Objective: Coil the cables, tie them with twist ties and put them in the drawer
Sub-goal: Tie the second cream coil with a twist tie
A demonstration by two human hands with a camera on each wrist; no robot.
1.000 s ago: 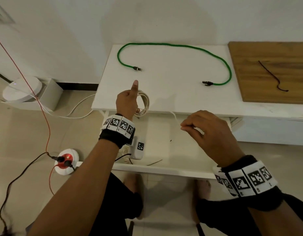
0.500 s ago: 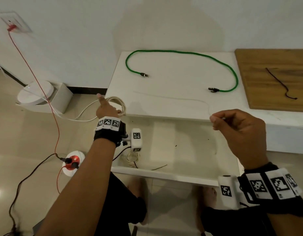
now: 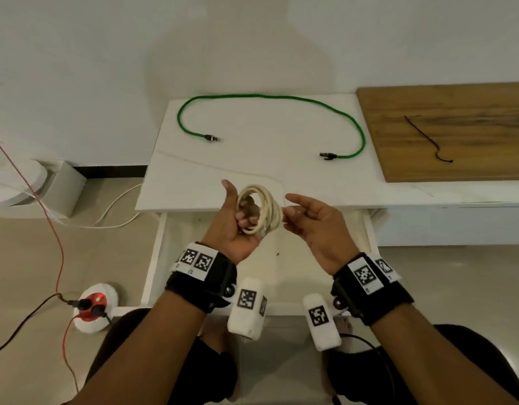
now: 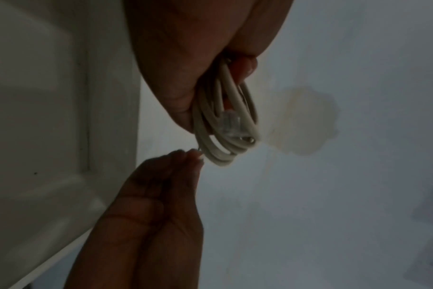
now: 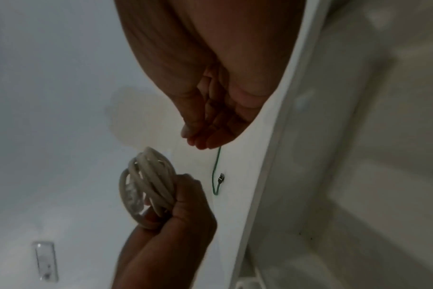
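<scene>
My left hand (image 3: 238, 220) grips a coiled cream cable (image 3: 262, 209) over the open drawer (image 3: 157, 258), thumb up and fingers curled through the loops. The coil (image 4: 223, 125) shows a clear plug in the left wrist view. My right hand (image 3: 293, 211), palm up, sits just right of the coil (image 5: 146, 187), its fingertips (image 4: 195, 156) pinched on a thin white twist tie (image 3: 211, 166) that trails back left across the white table (image 3: 281, 141). A green cable (image 3: 267, 97) lies uncoiled on the table. A black twist tie (image 3: 427, 138) lies on the wooden board (image 3: 471, 112).
The drawer stands pulled out towards my knees. On the floor at the left are a red and white power socket (image 3: 91, 302) with red and black leads, a white cable (image 3: 112, 211) and a white round device (image 3: 16, 182). The wall stands close behind the table.
My left hand has brought the coil from the table's left edge to the middle above the drawer. My right hand has moved left up to the coil, and the thin tie now lies slack on the table.
</scene>
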